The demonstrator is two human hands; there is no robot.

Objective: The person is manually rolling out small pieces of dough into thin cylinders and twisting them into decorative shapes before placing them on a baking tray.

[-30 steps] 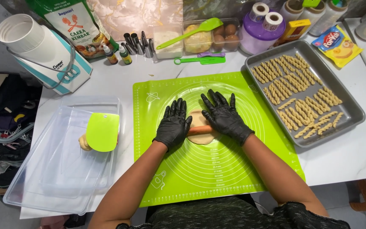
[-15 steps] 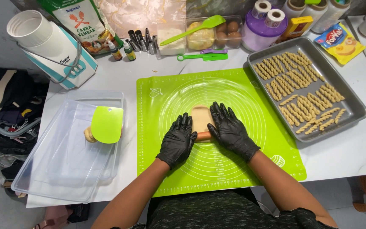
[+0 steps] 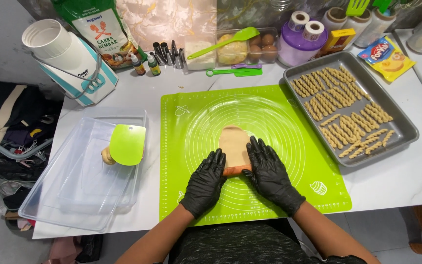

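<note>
Now both gloved hands lie flat and open, left hand (image 3: pixel 205 182) and right hand (image 3: pixel 271 177) pressing what seems a thin orange roller (image 3: pixel 236 169) crosswise between them. Flattened dough (image 3: pixel 234 144) stretches lengthwise away from the fingertips, mid-mat (image 3: pixel 313 161). Beyond the mat's right edge, a tray (image 3: pixel 406 128) holds twists (image 3: pixel 340 110).
</note>
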